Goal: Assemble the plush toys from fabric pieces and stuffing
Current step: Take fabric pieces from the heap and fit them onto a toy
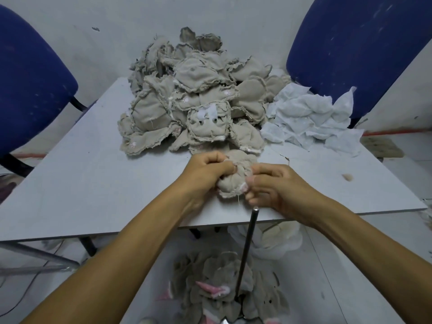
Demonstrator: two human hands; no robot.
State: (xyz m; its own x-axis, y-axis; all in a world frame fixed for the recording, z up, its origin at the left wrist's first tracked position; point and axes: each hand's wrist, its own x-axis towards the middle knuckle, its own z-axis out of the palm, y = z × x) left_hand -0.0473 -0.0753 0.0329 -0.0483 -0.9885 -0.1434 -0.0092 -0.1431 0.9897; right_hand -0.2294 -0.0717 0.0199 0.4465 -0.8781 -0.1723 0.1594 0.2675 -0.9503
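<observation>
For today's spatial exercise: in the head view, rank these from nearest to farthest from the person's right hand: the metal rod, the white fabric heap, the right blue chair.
From the right hand:
1. Metal rod, just below it at the table edge.
2. White fabric heap, on the table, far right.
3. Right blue chair, behind the table.

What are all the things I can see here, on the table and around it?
Beige fabric toy skins, inside out with frayed seams: a large pile, too many to count, middle and far side of the table.
White thin fabric pieces: a crumpled heap, right of the beige pile.
Beige fabric toy piece being worked: one, near table edge, gripped by both hands.
Grey flat table: one, centre.
Blue padded chairs: two, one far left, one far right.
Thin dark metal rod: one, upright below the table edge.
Grey plush pieces with pink parts: a heap on the floor below.
Left hand: bare, pinching the piece.
Right hand: bare, pinching the piece.
</observation>
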